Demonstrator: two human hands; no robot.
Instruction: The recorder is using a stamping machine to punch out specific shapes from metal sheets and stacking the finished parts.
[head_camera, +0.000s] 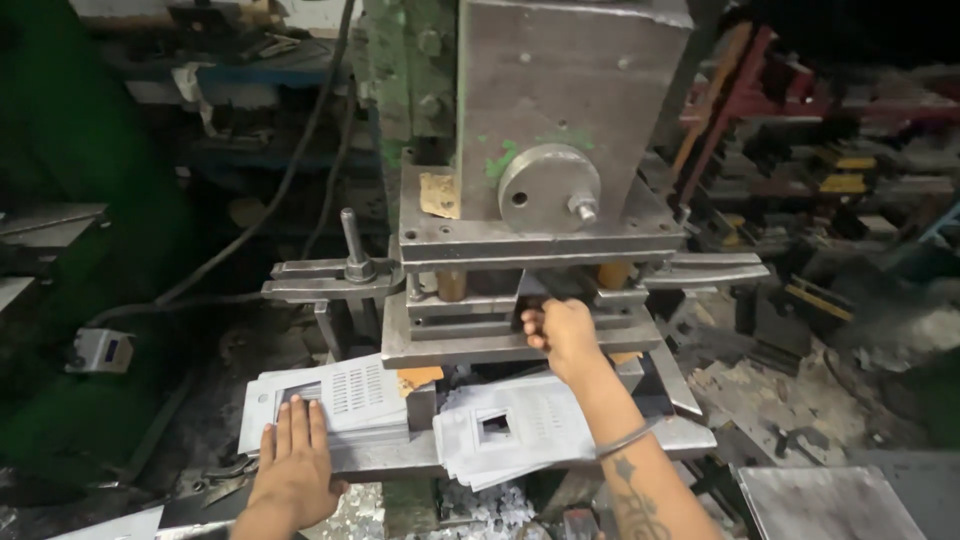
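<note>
Right hand (562, 336) reaches into the die gap of the grey steel press (540, 190), fingers curled at the slot; whether that grip has closed on anything cannot be told. Left hand (295, 462), at 7 o'clock from it, lies flat and open on the left stack of pale perforated sheet-metal panels (335, 400), pressing, not clasping. A second stack of the same panels (515, 428) sits at 6 o'clock below the right hand. Two stacks; sheets uncountable. Judged thin, light, stiff, sharp-edged: best taken by the plain margin. Pale punched scrap (480, 505) lies beneath.
</note>
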